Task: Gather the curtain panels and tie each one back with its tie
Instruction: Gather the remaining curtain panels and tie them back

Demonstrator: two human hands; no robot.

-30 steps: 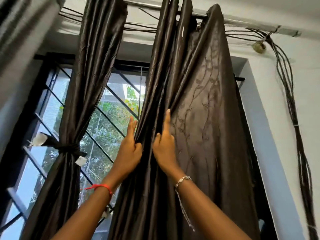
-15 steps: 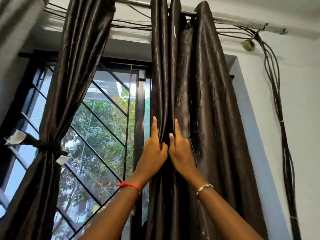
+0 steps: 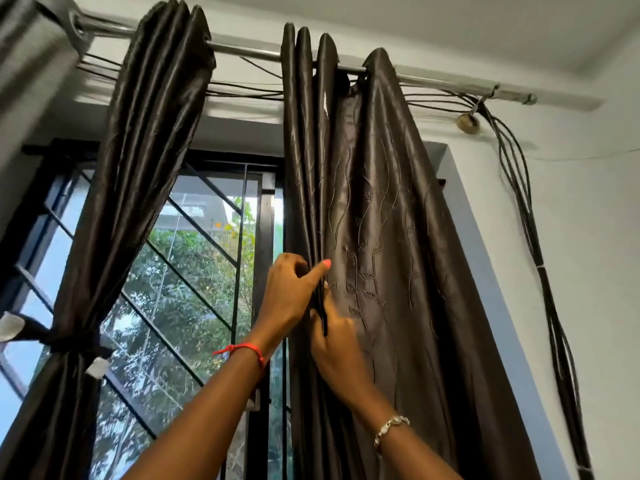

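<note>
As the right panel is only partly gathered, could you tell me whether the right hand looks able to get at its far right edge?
Probably yes: the right hand sits at the left folds of the right panel, and only bare cloth hangs between it and that edge.

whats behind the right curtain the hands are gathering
The right curtain covers that side of the window, so nothing behind it shows. Only left of it do the window bars and trees appear; the rod runs through its top.
</note>
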